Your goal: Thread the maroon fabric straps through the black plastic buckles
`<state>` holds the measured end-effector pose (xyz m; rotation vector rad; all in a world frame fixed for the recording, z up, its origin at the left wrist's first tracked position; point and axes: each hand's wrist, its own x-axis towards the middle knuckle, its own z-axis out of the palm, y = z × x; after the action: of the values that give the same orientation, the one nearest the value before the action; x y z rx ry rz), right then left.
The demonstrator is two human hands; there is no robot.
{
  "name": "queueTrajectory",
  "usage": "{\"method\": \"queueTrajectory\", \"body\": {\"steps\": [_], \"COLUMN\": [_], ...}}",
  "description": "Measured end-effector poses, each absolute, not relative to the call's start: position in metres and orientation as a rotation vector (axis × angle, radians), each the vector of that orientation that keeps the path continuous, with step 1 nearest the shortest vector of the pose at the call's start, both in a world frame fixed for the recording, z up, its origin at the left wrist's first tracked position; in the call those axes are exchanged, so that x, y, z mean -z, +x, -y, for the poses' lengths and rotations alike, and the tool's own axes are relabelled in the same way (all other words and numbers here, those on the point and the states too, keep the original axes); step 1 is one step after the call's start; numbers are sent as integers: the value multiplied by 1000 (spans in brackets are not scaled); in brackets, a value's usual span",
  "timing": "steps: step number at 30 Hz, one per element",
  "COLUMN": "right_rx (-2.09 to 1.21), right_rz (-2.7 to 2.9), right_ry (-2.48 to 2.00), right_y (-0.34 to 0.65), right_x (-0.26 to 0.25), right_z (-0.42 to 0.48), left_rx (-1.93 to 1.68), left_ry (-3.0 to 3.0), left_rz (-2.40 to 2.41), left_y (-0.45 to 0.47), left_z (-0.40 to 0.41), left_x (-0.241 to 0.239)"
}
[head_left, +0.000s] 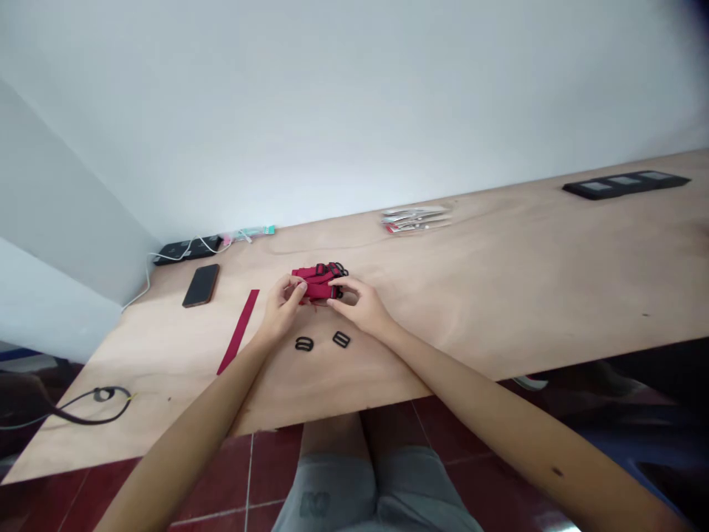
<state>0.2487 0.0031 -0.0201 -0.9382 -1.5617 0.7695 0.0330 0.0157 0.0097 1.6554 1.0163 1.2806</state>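
A folded bundle of dark red webbing strap point(315, 279) with black buckles at its right end lies on the wooden table. My left hand point(281, 304) pinches the left end of the front strap between thumb and fingers. At the right end, by a black buckle, my right hand point(362, 304) grips the same strap with thumb and forefinger. Closer to me lie a loose black hook-shaped buckle point(304, 344) and a black rectangular slider buckle point(341, 339). Left of my left hand is a flat length of red webbing point(239, 331), partly behind my forearm.
A phone point(201, 285) and a black device point(188, 250) with a white cable lie on the left. Thin plastic packets point(416, 219) are by the wall, and a long black case point(625, 184) is at the far right. A dark cable loop point(105, 399) rests near the left edge.
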Motion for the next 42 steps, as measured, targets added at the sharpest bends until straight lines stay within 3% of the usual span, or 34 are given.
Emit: {"method": "queueTrajectory", "body": {"steps": [18,31,42], "right_rx": [-662,-553,-348], "right_rz": [1513,1400,1759], "right_ry": [-1019,-1041,-963], "right_y": [250,254,256], "right_x": [17,11,21], "right_z": [-2,-44,-41], "left_rx": [-1392,-1370,-1264], "left_ry": [1480,1698,1912], "left_rz": [-983,-1113,-1179], "left_y": [36,30,28], "left_z": [-18,-24,-18], "left_x": [-5,5,1]}}
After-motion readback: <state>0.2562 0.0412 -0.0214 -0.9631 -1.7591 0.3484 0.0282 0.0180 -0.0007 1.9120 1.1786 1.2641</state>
